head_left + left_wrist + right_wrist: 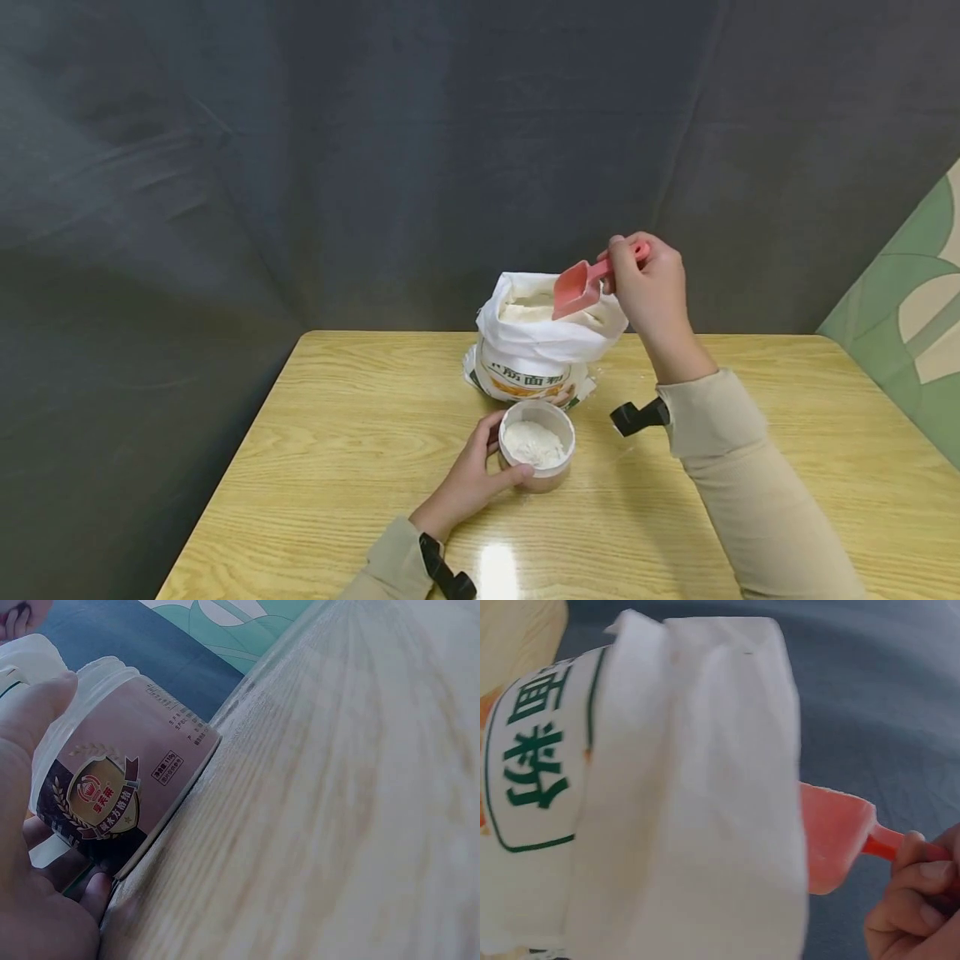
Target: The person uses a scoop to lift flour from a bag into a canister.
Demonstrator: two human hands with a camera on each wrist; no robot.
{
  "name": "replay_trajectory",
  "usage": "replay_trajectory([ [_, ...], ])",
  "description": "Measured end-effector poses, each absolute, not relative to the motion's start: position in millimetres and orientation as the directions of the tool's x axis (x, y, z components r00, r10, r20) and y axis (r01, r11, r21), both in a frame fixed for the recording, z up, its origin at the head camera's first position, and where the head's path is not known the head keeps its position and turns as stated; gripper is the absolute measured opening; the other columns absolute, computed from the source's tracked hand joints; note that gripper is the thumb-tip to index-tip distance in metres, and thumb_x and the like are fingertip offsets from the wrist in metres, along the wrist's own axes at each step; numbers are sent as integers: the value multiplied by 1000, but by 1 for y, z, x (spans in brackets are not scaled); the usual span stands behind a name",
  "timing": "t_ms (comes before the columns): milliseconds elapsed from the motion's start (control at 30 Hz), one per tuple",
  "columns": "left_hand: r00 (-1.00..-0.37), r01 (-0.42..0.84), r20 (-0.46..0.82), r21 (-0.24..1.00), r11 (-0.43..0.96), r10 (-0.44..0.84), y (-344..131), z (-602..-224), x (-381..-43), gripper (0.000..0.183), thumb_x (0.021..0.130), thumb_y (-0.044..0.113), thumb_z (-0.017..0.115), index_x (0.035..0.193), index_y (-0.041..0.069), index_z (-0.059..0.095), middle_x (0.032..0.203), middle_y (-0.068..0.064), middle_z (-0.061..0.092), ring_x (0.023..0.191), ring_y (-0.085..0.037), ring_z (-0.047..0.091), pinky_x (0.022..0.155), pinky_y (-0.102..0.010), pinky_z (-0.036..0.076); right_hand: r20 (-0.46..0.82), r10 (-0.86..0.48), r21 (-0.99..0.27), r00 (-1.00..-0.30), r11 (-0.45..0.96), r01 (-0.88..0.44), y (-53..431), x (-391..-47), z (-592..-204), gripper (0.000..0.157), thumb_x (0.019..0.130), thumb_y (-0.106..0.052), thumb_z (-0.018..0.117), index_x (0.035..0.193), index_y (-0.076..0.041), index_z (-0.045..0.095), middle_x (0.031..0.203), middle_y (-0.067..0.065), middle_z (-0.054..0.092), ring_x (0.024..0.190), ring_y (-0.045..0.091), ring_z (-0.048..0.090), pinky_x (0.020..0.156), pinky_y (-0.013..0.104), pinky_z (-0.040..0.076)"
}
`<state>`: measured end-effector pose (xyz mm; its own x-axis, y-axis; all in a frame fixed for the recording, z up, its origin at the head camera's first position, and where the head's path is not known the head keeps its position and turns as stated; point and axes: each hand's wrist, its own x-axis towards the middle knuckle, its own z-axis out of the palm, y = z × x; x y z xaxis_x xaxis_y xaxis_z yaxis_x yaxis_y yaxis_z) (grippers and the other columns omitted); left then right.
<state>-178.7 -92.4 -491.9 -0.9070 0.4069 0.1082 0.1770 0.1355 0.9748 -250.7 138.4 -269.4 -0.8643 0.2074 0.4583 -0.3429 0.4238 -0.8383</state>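
My right hand [649, 279] pinches the handle of a pink scoop [574, 289], its blade tipped over the mouth of a white flour bag [536, 346]. In the right wrist view the bag's folded rim hides part of the scoop [836, 836]. Pale flour [528, 308] shows inside the bag, which stands upright with its top rolled down. My left hand [476, 471] holds a round plastic jar [551, 479] on the table in front of the bag, thumb at the rim. White flour [534, 443] lies in the jar. A pink label [142, 727] wraps its side in the left wrist view.
The wooden table [360, 417] reaches back to a dark cloth backdrop [480, 150] close behind the bag. A green leaf-patterned surface [907, 308] is at the right. Each wrist wears a black camera mount, such as the right one [639, 417].
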Motion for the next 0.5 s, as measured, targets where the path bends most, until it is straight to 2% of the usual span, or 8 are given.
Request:
replay_trajectory([
  [133, -906, 179, 109, 975, 135, 410, -92, -492, -179, 80, 91, 29, 78, 154, 15, 32, 155, -9, 38, 142, -25, 40, 117, -42, 36, 437, 121, -783, -891, 539, -311, 134, -256, -273, 39, 106, -33, 49, 87, 0, 61, 79, 11, 65, 60, 15, 55, 47, 23, 39],
  [200, -906, 178, 109, 975, 134, 410, -91, -491, -179, 79, 91, 29, 78, 154, 16, 33, 155, -8, 38, 142, -24, 40, 118, -42, 35, 419, 86, -763, -904, 574, -299, 131, -258, -275, 38, 106, -32, 49, 88, 0, 61, 79, 13, 65, 61, 16, 55, 49, 23, 40],
  [500, -905, 165, 94, 977, 139, 415, -90, -491, -178, 79, 91, 32, 78, 154, 17, 33, 155, -7, 38, 142, -23, 39, 118, -42, 34, 277, 10, -769, -961, 602, -215, 121, -265, -279, 32, 106, -28, 51, 89, -1, 57, 76, 13, 60, 66, 22, 52, 55, 26, 42],
])
